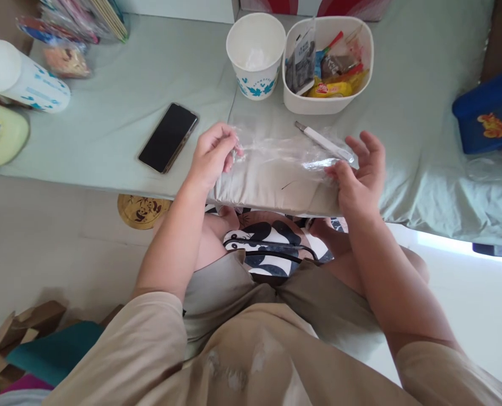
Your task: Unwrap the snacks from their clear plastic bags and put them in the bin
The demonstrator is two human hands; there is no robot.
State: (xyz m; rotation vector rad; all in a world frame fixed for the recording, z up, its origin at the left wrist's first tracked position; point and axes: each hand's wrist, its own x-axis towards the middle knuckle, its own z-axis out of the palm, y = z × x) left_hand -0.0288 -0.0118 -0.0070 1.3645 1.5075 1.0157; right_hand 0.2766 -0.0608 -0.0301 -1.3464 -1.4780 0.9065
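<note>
A clear plastic bag (pixel 271 148) is stretched between my two hands over the table's front edge. My left hand (pixel 217 151) pinches its left end, the fingers curled in around the film. At the other end my right hand (pixel 363 172) grips the film between thumb and index finger, with the other fingers raised apart. Under or behind the film on the right lies a slim white-handled tool (pixel 324 142), perhaps a craft knife. To the left of my left hand a black phone (pixel 169 138) rests on the cloth.
Behind the bag stand a paper cup (pixel 257 70) and a white tub (pixel 327 104) of small packets. A taller stack of paper cups (pixel 31 82) lies at the left, near a pale yellow container (pixel 3 135). A blue box (pixel 485 113) sits at the right edge.
</note>
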